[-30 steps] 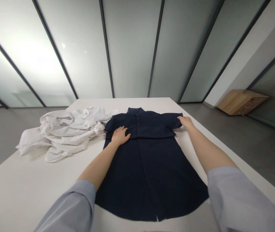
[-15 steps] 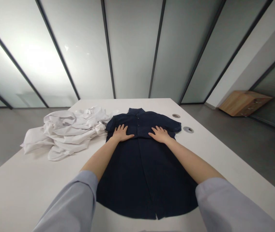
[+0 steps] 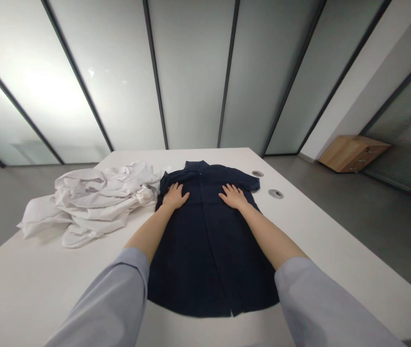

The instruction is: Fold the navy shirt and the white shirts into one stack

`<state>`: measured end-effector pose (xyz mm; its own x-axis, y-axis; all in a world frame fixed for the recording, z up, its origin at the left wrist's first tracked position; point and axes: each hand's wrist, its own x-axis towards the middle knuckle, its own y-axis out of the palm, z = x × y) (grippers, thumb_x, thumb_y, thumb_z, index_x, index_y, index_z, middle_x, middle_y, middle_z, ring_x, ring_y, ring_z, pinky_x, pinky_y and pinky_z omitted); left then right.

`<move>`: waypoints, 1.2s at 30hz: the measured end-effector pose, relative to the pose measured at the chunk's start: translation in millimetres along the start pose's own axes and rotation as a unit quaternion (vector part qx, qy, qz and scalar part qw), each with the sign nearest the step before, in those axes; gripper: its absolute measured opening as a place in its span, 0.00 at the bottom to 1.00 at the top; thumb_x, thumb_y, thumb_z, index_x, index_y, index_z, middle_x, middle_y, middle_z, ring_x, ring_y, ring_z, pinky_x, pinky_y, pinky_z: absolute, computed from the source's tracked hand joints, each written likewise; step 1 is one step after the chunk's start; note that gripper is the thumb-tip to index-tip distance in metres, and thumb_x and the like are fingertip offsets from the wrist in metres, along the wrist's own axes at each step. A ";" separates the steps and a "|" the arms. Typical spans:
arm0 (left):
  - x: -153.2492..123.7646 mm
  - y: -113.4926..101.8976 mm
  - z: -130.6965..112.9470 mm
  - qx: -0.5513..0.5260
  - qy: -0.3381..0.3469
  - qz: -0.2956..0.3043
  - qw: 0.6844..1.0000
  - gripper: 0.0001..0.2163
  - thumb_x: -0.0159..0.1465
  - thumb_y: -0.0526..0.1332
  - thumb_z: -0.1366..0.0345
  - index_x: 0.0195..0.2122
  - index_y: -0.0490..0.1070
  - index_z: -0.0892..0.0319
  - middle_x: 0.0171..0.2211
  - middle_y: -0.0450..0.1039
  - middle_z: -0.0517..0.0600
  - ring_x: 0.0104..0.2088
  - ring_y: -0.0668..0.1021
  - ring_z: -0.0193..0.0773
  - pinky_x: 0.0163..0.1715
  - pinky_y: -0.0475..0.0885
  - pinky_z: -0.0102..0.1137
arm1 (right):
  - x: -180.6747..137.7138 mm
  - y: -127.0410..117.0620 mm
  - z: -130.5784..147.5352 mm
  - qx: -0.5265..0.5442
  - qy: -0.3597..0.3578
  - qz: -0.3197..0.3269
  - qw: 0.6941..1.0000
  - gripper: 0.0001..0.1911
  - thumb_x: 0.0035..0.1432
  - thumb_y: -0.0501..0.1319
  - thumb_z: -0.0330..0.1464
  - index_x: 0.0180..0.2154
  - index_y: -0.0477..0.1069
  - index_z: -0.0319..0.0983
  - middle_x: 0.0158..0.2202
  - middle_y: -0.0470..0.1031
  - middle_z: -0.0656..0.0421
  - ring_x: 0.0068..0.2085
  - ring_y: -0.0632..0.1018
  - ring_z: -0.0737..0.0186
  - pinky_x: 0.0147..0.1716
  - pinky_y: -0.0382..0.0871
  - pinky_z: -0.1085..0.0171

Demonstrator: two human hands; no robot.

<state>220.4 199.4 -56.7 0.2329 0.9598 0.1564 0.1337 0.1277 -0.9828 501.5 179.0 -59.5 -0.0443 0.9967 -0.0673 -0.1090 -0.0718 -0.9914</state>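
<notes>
A dark navy short-sleeved shirt (image 3: 205, 246) lies front up on the white table, its collar at the far end and its hem toward me. My left hand (image 3: 175, 196) rests on the chest near the left sleeve, fingers spread. On the other side of the button line, my right hand (image 3: 233, 196) lies flat with its fingers apart. The left sleeve is partly bunched beside my left hand, while the right sleeve reaches outward. Neither hand grips the cloth visibly.
A crumpled heap of white cloth (image 3: 93, 197) sits left of the shirt, close to its sleeve. Two round metal grommets (image 3: 275, 193) are set in the white table (image 3: 321, 260) at right. A wooden cabinet (image 3: 353, 153) stands on the floor beyond, near frosted glass panels.
My left hand has shifted outward toward the left sleeve, which is now drawn in more. The chest cloth under the hands looks smoother. The view has turned slightly right.
</notes>
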 end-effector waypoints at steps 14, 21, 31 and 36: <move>-39.8 -10.6 -11.9 0.022 -0.013 0.133 0.991 0.31 0.67 0.39 0.47 0.68 0.48 0.56 0.70 0.42 0.57 0.65 0.57 0.57 0.58 0.56 0.57 | -31.0 9.4 -2.2 -0.006 0.008 0.006 1.000 0.38 0.64 0.38 0.54 0.68 0.48 0.43 0.70 0.43 0.51 0.68 0.47 0.42 0.63 0.40 0.42; -40.7 -8.9 -29.9 0.021 -0.030 0.046 0.998 0.29 0.66 0.45 0.48 0.61 0.60 0.63 0.65 0.56 0.63 0.63 0.61 0.54 0.56 0.62 0.49 | -39.2 9.9 -3.0 0.003 -0.001 -0.029 1.000 0.35 0.64 0.43 0.52 0.66 0.54 0.41 0.69 0.49 0.50 0.67 0.51 0.44 0.62 0.46 0.46; -40.2 0.4 -21.6 -0.020 0.016 0.025 0.999 0.24 0.67 0.48 0.52 0.61 0.62 0.57 0.65 0.57 0.57 0.64 0.61 0.47 0.57 0.63 0.43 | -19.7 -13.5 -59.6 0.113 0.163 -0.289 0.937 0.21 0.60 0.49 0.36 0.48 0.74 0.36 0.48 0.73 0.47 0.50 0.71 0.47 0.51 0.62 0.53; -41.0 0.2 -22.4 -0.021 0.012 0.030 0.999 0.25 0.67 0.48 0.52 0.61 0.61 0.56 0.65 0.56 0.56 0.64 0.60 0.48 0.58 0.62 0.44 | -10.3 -13.5 -108.1 0.129 0.332 -0.250 0.900 0.27 0.56 0.54 0.43 0.50 0.73 0.32 0.49 0.72 0.39 0.52 0.71 0.38 0.48 0.63 0.46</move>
<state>232.5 154.5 -61.0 0.2646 0.9591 0.1002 0.1600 0.0588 -0.9854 610.8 173.7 -57.5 0.6683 0.7031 0.2429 -0.1823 0.4714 -0.8629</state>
